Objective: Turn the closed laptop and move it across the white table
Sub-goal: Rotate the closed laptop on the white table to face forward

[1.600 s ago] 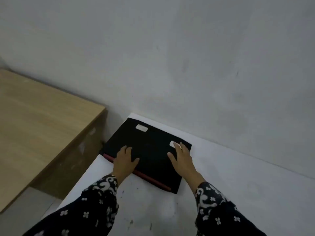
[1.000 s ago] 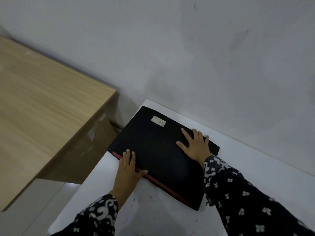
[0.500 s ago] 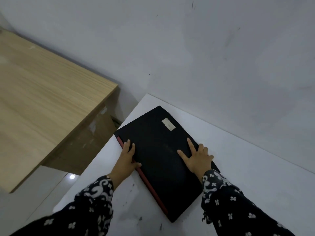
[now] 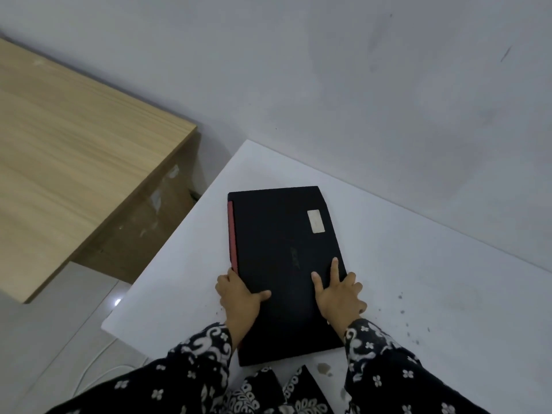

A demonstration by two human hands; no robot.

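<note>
The closed black laptop (image 4: 277,252) lies flat on the white table (image 4: 418,264), its long side running away from me, a red strip along its left edge and a pale sticker near its far right corner. My left hand (image 4: 239,297) grips the laptop's left edge, thumb on the lid and fingers curled at the red strip. My right hand (image 4: 339,294) rests on the lid near the right edge, with two fingers stretched forward and the others over the side.
A wooden desk (image 4: 74,150) stands to the left, with a gap of tiled floor (image 4: 59,339) between it and the table. A white cable lies on the floor. A grey wall (image 4: 358,85) runs along the table's far edge. Dark specks dot the table at right.
The laptop has turned clockwise and slid toward me and away from the table's far left corner. Both hands moved with it toward its near end.
</note>
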